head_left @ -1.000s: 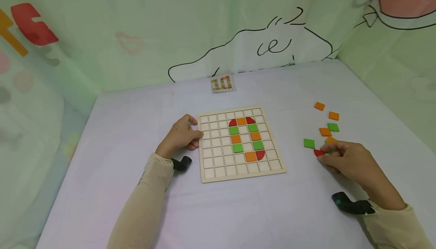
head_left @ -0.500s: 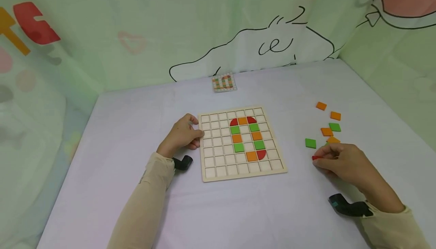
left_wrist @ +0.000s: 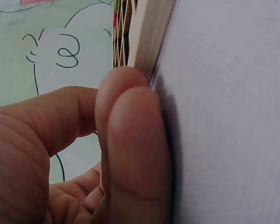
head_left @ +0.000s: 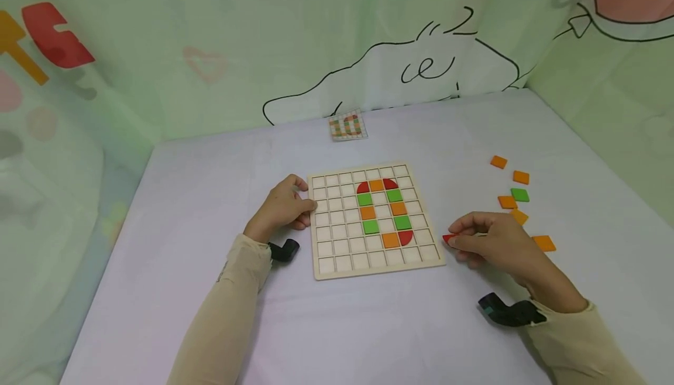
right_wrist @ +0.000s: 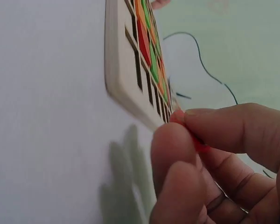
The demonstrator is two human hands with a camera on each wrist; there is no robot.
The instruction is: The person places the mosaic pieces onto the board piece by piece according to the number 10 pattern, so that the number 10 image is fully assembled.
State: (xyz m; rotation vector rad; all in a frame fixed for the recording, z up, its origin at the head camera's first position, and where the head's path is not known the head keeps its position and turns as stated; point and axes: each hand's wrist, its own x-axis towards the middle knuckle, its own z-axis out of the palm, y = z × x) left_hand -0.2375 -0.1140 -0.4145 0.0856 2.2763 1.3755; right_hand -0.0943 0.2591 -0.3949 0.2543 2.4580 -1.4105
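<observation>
A wooden grid board point(head_left: 337, 265) lies flat on the white table, with red quarter-round, orange and green square tiles set in a ring on its right half. My left hand point(head_left: 281, 206) rests at the board's left edge, its thumb and fingertips touching the side; the left wrist view shows fingertips point(left_wrist: 137, 135) against the rim. Just off the board's right edge, my right hand point(head_left: 489, 241) pinches a red tile point(head_left: 447, 237) between thumb and fingers. The right wrist view has this red tile point(right_wrist: 177, 116) mostly covered by the fingertips, near the board's corner.
Loose tiles lie to the right, among them a green tile point(head_left: 519, 195) and an orange tile point(head_left: 544, 243); the right hand hides part of that area. A small pattern card point(head_left: 347, 126) sits at the back, near the printed cloth wall point(head_left: 210, 34).
My right hand has picked the red tile from among the loose ones and carried it left, close to the board. My left hand stays at the board's edge.
</observation>
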